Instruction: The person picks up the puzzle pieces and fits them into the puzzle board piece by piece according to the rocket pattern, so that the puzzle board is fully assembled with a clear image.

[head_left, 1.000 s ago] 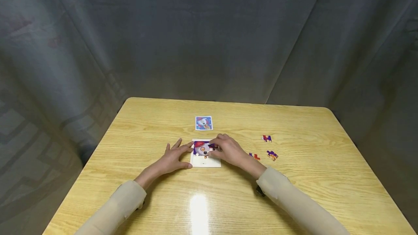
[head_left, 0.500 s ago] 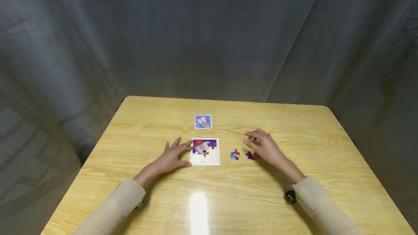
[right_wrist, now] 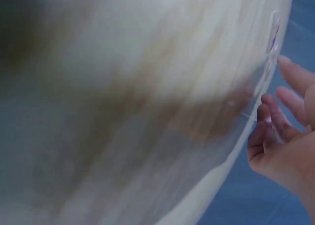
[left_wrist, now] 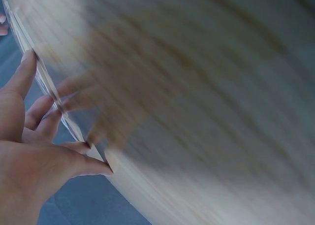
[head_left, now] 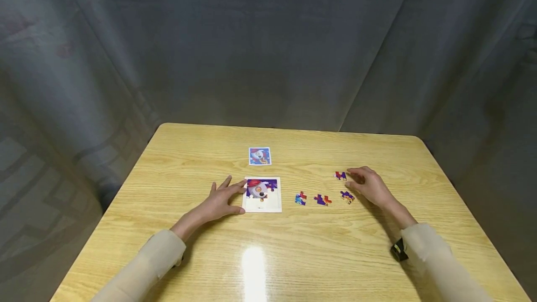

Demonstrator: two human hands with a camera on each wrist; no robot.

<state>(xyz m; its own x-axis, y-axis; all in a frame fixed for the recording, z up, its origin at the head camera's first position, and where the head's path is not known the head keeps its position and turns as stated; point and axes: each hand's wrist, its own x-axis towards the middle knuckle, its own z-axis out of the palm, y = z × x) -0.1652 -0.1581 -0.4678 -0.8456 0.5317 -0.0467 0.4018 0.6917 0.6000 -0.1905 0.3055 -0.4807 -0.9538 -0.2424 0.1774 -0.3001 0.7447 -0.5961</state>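
In the head view a white puzzle tray (head_left: 274, 206) lies on the table, its upper part filled with joined pieces showing a white animal in a red hat. My left hand (head_left: 222, 201) rests at the tray's left edge with fingers spread, also seen in the left wrist view. Off to the right, my right hand (head_left: 372, 188) has thumb and index finger apart at the right side of a red and purple puzzle piece (head_left: 340, 175). Just below that hand lies a purple and orange puzzle piece (head_left: 347, 196). The right wrist view shows its other fingers loosely bent.
A small picture card (head_left: 260, 156) with the same animal lies behind the tray. Between tray and right hand sit a blue and red puzzle piece (head_left: 300, 198) and a purple and orange-red puzzle piece (head_left: 322, 199). Grey curtains (head_left: 251, 50) surround the wooden table (head_left: 201, 255).
My right hand has left the tray and moved right to the red and purple piece. The blue and red piece now shows beside the tray. The left hand stays in place.
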